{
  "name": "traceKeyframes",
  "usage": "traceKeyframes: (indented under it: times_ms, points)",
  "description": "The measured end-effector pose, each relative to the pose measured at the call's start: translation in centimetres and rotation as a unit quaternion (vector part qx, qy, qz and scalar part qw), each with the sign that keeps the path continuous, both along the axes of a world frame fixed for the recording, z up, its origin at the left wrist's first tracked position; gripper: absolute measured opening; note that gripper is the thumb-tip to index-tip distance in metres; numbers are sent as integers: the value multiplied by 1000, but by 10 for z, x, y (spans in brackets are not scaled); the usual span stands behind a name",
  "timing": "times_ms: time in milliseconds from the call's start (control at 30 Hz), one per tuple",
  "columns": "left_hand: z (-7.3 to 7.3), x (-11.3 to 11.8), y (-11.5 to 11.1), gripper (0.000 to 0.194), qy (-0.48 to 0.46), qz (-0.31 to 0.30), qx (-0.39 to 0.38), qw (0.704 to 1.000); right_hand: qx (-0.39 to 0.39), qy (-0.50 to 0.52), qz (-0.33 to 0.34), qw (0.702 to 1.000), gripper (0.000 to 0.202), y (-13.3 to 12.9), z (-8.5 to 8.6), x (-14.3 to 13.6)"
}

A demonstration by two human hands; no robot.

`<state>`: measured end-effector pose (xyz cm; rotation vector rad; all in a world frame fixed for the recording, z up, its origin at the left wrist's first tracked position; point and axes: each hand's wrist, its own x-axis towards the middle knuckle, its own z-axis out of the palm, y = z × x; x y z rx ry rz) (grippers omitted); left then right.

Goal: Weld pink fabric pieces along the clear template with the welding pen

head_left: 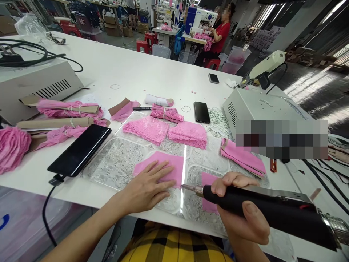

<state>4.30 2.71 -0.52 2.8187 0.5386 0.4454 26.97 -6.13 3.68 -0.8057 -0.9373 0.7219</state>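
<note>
My left hand (151, 185) lies flat, fingers spread, on a pink fabric piece (174, 163) on the clear patterned mat (117, 165). My right hand (242, 207) is wrapped round a thick black handheld power tool (272, 207) with a pointed metal tip and a cable end at lower right. That tip is beside the fabric's lower right corner; whether it touches I cannot tell. A second pink piece (208, 207) lies partly hidden behind the tool and right hand. Farther back on the mat are two stacks of pink lace pieces, left (147, 128) and right (188, 134).
A large phone (80, 149) with a cable lies at left, beside bundled pink fabric (71, 108). Another phone (201, 112), white elastic loops (218, 122) and a grey machine box (261, 105) stand farther back and right. A person in red (222, 32) sits at a sewing machine (200, 20).
</note>
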Motion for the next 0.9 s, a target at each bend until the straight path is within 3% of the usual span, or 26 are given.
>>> traceKeyframes:
  times_ms: [900]
  points:
    - [2, 2, 0, 32, 4, 2, -10, 1000, 3, 0, 3, 1000, 21, 3, -2, -1]
